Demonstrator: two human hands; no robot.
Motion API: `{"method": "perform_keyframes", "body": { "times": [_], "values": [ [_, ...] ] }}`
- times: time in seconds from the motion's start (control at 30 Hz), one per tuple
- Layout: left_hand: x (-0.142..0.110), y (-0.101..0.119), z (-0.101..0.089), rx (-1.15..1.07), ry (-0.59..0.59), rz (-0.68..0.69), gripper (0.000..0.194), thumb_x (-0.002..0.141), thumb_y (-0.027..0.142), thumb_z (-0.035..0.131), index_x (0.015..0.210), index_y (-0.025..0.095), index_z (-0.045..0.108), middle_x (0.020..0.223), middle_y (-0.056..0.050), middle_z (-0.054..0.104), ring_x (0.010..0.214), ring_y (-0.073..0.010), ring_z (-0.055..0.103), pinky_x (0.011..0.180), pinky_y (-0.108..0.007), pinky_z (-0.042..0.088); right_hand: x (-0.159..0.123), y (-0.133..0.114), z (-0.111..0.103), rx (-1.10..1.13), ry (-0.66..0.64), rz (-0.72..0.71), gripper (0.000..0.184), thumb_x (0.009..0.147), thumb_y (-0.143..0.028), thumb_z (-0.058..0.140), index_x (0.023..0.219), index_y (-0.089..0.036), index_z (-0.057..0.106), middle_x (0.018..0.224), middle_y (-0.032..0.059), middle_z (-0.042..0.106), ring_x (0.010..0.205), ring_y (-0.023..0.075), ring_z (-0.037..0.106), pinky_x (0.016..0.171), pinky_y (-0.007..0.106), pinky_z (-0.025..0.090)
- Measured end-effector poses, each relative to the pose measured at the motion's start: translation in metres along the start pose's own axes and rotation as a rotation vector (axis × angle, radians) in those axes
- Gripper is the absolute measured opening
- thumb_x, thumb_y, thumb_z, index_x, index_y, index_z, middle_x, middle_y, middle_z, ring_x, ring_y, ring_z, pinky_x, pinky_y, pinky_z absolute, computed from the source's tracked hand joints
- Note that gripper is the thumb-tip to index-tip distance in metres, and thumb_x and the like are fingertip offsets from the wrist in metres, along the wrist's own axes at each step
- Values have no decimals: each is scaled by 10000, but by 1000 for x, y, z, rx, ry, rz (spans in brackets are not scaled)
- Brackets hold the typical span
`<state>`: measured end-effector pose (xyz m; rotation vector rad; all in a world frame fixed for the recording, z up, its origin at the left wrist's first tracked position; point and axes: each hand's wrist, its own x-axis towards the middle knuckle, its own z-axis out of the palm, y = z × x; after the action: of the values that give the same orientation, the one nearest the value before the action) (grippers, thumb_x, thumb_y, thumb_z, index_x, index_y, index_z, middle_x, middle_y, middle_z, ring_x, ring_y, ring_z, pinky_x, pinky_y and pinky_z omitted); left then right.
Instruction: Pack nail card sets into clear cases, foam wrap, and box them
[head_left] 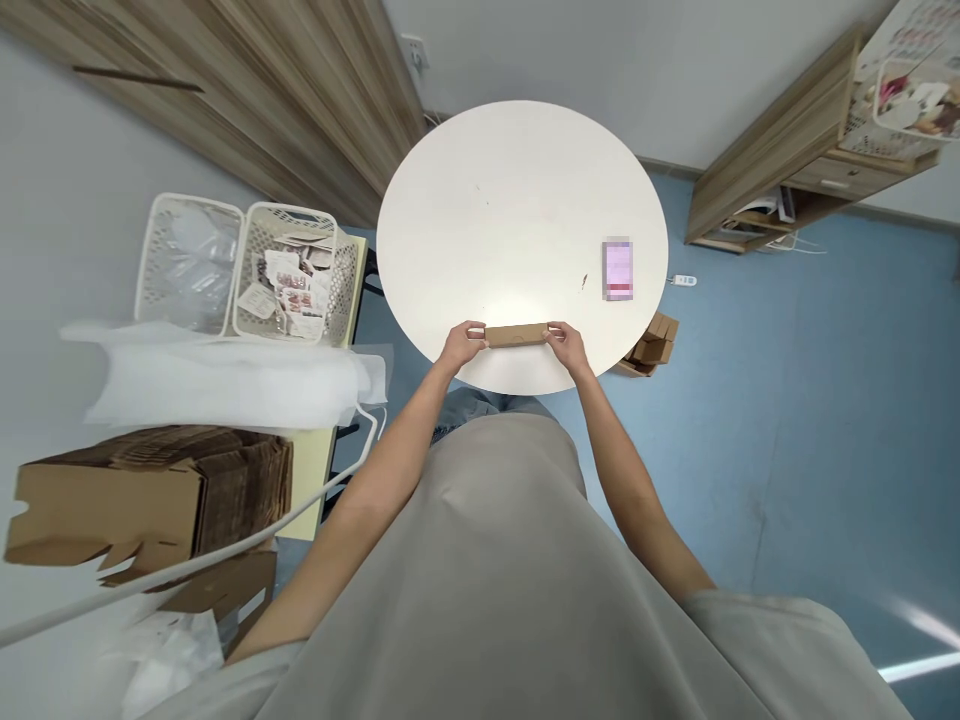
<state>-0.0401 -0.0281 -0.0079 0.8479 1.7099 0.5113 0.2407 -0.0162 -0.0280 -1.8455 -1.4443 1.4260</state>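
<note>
A small brown cardboard box (516, 336) with long narrow sides is held near the front edge of the round white table (510, 190). My left hand (463, 344) grips its left end between thumb and fingers. At the opposite end, my right hand (567, 346) pinches the box the same way. The side facing me looks closed; its contents, if any, are hidden. Right of the box, on the tabletop, lies a pixelated pink and purple rectangle (618, 270), perhaps a phone. A tiny brown scrap (585, 282) rests between it and the box.
On my left, a yellow side table (304, 510) bears white baskets (244, 270) of packets and plastic bags, a white foam roll (225, 385) and stacked flat cardboard (150, 495). Small cardboard boxes (654, 345) sit below the table's right edge. A wooden cabinet (780, 140) stands far right.
</note>
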Motion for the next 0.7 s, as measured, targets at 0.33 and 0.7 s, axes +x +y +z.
{"method": "perform_keyframes", "body": {
  "times": [0.33, 0.7],
  "values": [
    [-66, -44, 46, -290, 159, -50, 283, 866, 357, 809, 1030, 127, 818, 1180, -151, 828, 1170, -312, 759, 1020, -432, 635, -67, 27, 17, 240, 161, 46, 527, 872, -662, 725, 1004, -156, 793, 1103, 148, 826, 1055, 274, 753, 956, 380, 605],
    [-145, -101, 141, -390, 73, 53, 310, 890, 277, 773, 1166, 146, 821, 1291, -143, 809, 1223, -292, 752, 1090, -444, 602, -211, 99, -18, 508, 366, 162, 548, 608, -586, 901, 929, -166, 755, 948, 100, 799, 931, 228, 701, 870, 369, 570]
  ]
}}
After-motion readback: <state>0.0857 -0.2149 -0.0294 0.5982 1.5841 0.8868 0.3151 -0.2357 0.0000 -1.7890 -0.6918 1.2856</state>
